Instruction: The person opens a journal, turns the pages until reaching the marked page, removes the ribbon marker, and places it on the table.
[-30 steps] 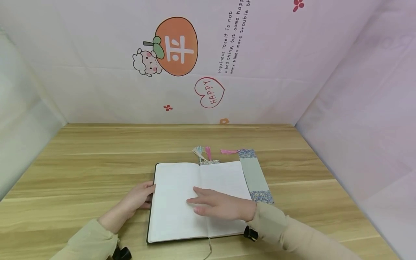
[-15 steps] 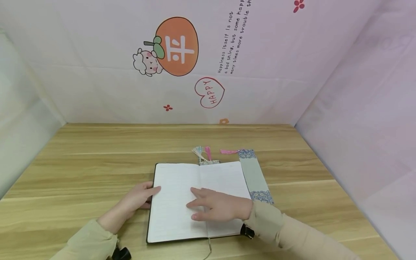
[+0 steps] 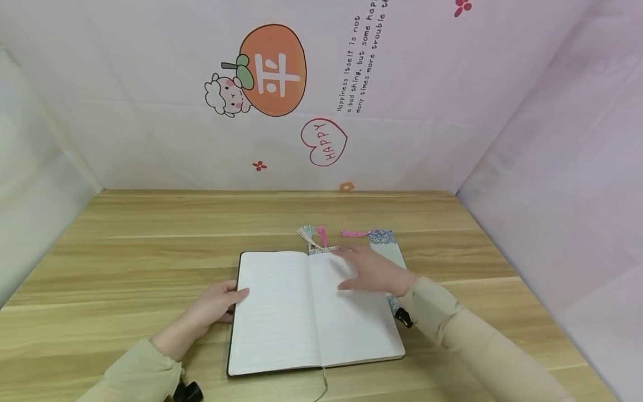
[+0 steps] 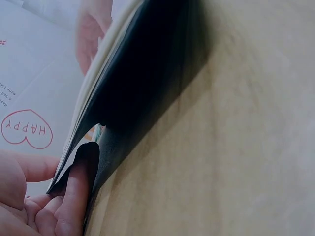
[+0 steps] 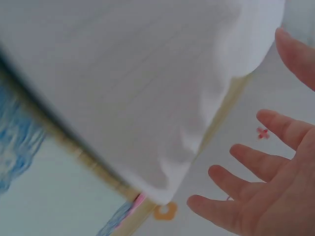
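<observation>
An open notebook (image 3: 273,312) with blank-looking, faintly lined pages and a black cover (image 4: 142,64) lies on the table. My left hand (image 3: 216,307) holds its left edge, thumb on the page and fingers under the cover, as the left wrist view also shows. My right hand (image 3: 374,268) is over the upper part of the right page, fingers spread and nothing in them; the right wrist view has its fingertips beside the page edge. A patterned bookmark end (image 3: 324,250) with white-blue and pink tassels (image 3: 321,235) peeks out at the notebook's top.
To the right of the notebook, partly behind my right hand, lies a pale bookmark (image 3: 394,254) with blue patterned ends and a pink tassel (image 3: 354,233). A thin ribbon (image 3: 325,382) hangs out below the spine. Printed white cloth (image 3: 166,145) encloses the wooden table (image 3: 150,240).
My right hand has moved from the middle of the spread up and right to the top of the right page. My left thumb has come onto the left page's edge.
</observation>
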`<state>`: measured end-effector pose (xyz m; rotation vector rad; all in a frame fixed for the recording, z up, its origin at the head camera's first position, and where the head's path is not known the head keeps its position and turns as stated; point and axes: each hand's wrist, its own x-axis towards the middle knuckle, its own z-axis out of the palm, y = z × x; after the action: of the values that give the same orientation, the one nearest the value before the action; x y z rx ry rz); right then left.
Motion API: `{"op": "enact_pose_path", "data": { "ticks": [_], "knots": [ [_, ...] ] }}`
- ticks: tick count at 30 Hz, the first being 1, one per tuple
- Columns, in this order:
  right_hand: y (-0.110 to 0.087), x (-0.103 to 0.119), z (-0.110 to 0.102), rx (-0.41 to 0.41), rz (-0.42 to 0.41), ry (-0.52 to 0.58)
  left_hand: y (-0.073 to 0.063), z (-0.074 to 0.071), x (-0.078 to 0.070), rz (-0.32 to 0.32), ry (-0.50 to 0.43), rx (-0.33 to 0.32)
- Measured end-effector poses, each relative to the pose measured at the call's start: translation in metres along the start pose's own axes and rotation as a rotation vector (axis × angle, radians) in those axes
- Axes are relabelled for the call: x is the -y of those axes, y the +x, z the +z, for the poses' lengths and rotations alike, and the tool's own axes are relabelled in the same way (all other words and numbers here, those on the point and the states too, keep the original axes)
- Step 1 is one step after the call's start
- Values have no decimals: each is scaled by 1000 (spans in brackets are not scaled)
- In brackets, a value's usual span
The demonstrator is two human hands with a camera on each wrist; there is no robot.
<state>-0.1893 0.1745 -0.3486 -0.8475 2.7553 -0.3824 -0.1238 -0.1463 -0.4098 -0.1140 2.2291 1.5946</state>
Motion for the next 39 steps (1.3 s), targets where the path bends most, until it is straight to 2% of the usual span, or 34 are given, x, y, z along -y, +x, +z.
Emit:
{"op": "enact_pose_path", "data": {
  "ticks": [6, 10, 16, 22, 32, 37, 39],
  "knots": [
    [5, -21, 1, 8, 44, -56, -1, 0, -1, 1, 1, -5],
    [7, -25, 1, 46, 89, -48, -1, 1, -1, -4, 7, -15],
    [13, -32, 5, 83, 97, -84, -1, 1, -2, -11, 18, -25],
    [16, -35, 7, 107, 142, -64, -2, 2, -2, -7, 11, -16],
    [15, -22, 8, 70, 149, -167, -1, 2, -2, -5, 16, -17],
    [10, -17, 9, 27, 120, -231, -1, 2, -2, -10, 21, -22],
    [7, -16, 9, -7, 98, -221, 0, 2, -2, -11, 26, -24]
  ]
}}
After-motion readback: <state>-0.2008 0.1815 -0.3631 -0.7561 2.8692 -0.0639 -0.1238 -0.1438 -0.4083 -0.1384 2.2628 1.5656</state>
